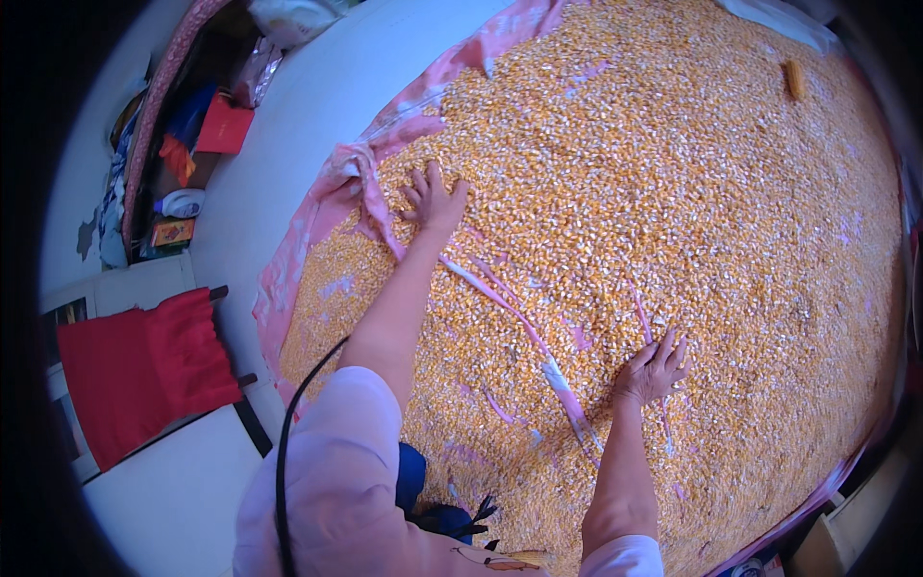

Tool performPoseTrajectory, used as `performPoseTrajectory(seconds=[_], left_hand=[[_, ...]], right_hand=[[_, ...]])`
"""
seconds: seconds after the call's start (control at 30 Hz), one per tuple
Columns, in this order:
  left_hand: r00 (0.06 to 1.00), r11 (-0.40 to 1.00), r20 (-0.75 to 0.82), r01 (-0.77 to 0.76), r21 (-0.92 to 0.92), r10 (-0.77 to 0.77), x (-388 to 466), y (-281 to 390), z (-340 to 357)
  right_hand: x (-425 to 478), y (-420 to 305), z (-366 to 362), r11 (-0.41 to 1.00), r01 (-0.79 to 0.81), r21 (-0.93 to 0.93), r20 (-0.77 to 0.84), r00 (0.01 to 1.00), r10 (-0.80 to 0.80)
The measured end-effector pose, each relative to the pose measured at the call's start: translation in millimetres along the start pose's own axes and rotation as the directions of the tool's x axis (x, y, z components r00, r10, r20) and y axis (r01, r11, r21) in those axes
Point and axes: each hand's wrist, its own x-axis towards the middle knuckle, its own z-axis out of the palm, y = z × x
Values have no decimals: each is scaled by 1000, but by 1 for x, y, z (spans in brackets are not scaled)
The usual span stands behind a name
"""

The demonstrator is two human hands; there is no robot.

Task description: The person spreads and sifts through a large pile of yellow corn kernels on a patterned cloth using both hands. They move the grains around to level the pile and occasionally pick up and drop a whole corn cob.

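Observation:
Loose yellow corn kernels (577,166) lie spread in a wide layer over a pink and white cloth (288,288). My left hand (436,202) rests on the kernels near a bunched fold of the cloth, fingers spread, holding nothing that I can see. Further right, my right hand (652,371) touches the kernels with its fingers apart. A raised fold of the cloth (530,328) runs between my two hands through the corn. Small patches of pink cloth show through where the layer is thin.
A corn cob (794,79) lies on the kernels at the far right. To the left are a red cloth (148,375) over a stool or chair, a red paper bag (225,124), a white bottle (182,203) and a small box (172,232). A black cable (283,447) hangs by my left arm.

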Motion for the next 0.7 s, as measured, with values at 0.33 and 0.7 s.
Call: performPoseTrajectory(seconds=[0.33,0.7], left_hand=[[658,693,236,-713,-108,715,-169,203,41],[1,32,393,-997,-73,920,-136,254,56]], right_hand=[[0,2,1,999,36,26,-40,999,-35],[-1,-3,-1,998,48,36,-36,998,-47]])
